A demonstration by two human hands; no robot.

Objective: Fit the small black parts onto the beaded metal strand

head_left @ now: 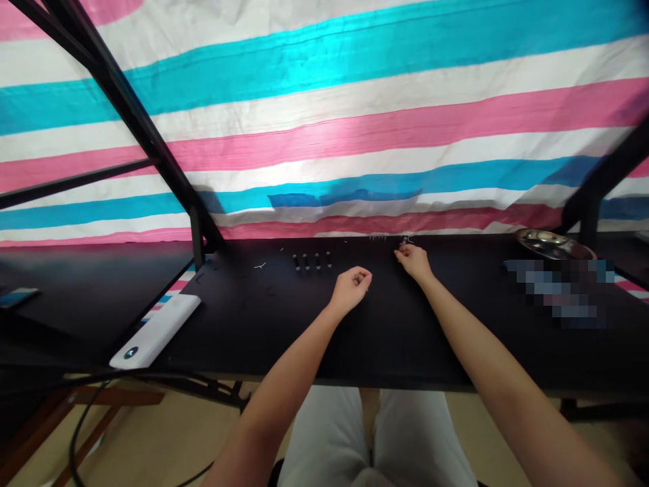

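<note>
My left hand (351,289) is held over the middle of the black table, its fingers curled and the thumb against them. Whatever it may hold is hidden. Farther forward, my right hand (414,261) reaches to the table's back edge with its fingertips pinched together. Just beyond those fingertips lie small light-coloured pieces (405,240), too small to name. To their left is a row of small pale pieces (378,237). Several short black cylinders (307,262) with lighter tops stand in a row, left of my left hand.
A shiny metal dish (555,244) sits at the back right, beside a pixelated patch. At the table's left edge lies a white oblong device (156,331). Thin white scraps (260,265) are on the black tabletop (405,338). Striped sheeting (355,142) hangs behind, between black frame bars (147,138).
</note>
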